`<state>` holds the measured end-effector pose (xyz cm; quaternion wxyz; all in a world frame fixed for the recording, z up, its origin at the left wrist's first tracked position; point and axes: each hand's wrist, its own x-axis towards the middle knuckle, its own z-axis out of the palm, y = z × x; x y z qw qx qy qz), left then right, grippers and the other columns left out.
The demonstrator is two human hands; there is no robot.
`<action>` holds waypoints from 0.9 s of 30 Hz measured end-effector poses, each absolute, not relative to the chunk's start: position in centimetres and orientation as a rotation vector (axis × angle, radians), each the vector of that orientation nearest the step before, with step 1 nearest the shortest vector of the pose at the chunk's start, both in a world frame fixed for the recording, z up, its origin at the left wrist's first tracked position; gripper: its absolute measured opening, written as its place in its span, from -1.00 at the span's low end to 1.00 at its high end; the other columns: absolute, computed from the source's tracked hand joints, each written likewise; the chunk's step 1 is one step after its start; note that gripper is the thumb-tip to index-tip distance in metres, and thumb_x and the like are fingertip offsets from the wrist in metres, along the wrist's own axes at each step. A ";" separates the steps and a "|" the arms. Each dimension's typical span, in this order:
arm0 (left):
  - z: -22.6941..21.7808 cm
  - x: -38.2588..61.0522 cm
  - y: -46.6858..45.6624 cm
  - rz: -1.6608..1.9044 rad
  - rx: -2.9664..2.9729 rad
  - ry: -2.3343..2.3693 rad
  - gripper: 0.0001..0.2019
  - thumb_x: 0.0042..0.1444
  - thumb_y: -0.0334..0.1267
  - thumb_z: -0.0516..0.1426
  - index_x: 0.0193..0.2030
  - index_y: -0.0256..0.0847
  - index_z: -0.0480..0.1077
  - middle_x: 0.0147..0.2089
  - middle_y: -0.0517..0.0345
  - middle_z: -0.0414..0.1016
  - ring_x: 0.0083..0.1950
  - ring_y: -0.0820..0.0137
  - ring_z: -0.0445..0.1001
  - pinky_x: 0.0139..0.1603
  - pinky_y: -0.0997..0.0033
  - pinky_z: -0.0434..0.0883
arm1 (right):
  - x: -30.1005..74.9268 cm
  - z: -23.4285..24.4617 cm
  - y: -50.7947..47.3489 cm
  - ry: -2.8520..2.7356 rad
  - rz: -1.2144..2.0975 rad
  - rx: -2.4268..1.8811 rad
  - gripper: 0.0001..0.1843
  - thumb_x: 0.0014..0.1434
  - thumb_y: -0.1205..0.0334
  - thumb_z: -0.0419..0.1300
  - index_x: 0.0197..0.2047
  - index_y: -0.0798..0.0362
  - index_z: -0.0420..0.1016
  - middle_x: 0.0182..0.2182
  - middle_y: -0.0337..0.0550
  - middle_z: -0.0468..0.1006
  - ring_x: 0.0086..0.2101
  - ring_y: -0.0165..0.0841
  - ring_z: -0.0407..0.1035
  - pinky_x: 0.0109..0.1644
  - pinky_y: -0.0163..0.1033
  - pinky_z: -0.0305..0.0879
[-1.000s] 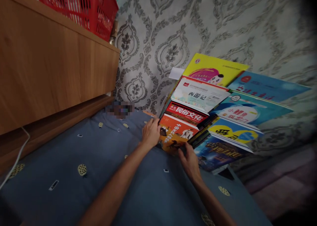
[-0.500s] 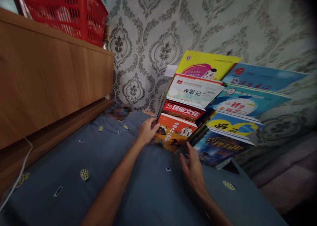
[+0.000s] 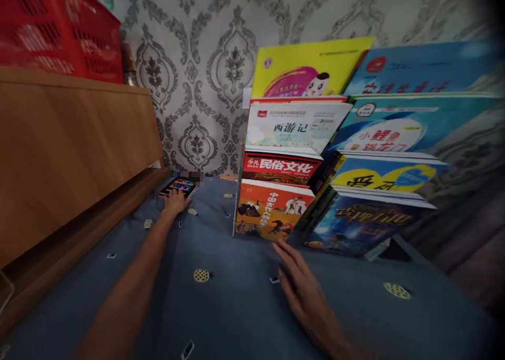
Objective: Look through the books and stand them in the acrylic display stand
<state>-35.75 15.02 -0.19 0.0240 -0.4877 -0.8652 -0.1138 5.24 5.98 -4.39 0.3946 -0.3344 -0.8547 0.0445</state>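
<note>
My left hand (image 3: 174,201) reaches to the far left, its fingers lying spread on a dark, colourful-covered flat thing (image 3: 182,184) that looks like a book. Part of that cover is blurred out. My right hand (image 3: 302,281) is open just in front of an orange book (image 3: 272,207), fingers apart and holding nothing. The orange book is lowest in the left column of a tiered stack; above it come a red book (image 3: 282,170), a white book (image 3: 292,129) and a yellow book (image 3: 311,68). A dark blue book (image 3: 355,226) fronts the right column.
Behind the dark blue book stand a yellow-and-blue book (image 3: 386,173), a teal book (image 3: 422,121) and a blue book (image 3: 426,68). At left is a wooden cabinet (image 3: 74,139) with a red basket (image 3: 90,39) on top. Patterned blue cloth (image 3: 221,307) covers the surface before the wall.
My left hand has left the orange book's left edge and moved left onto the dark flat thing. My right hand stays near the stack's front. The view has shifted, bringing the books closer.
</note>
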 end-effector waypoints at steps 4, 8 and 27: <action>0.2 -37.2 16.4 -0.087 -1.591 -2.671 -0.43 0.28 0.07 0.01 0.18 -0.38 0.42 0.24 -0.39 0.43 0.28 -0.09 0.40 0.27 -0.06 0.31 | 5.6 -4.3 6.0 -2.196 0.137 -0.826 -0.49 0.39 0.35 -0.02 0.36 -0.11 0.21 0.28 0.03 0.35 0.22 -0.23 0.35 0.23 -0.08 0.42; 1.2 -37.6 17.1 0.065 -1.617 -2.685 -0.40 0.31 0.08 -0.09 0.09 -0.40 0.51 0.16 -0.39 0.51 0.17 -0.09 0.51 0.14 0.02 0.43 | 5.8 -4.1 6.0 -2.212 0.208 -0.808 -0.51 0.36 0.39 0.00 0.30 -0.09 0.31 0.28 0.04 0.37 0.21 -0.21 0.37 0.23 -0.03 0.41; 3.8 -31.0 8.3 0.123 -1.637 -2.466 -0.49 0.41 -0.14 -0.17 -0.01 -0.34 0.56 0.08 -0.28 0.58 0.14 0.05 0.55 0.10 0.19 0.46 | 5.1 -3.8 5.4 -2.310 0.241 -0.659 -0.62 0.30 0.45 0.00 0.06 0.05 0.53 0.18 0.15 0.46 0.16 -0.13 0.41 0.16 0.05 0.47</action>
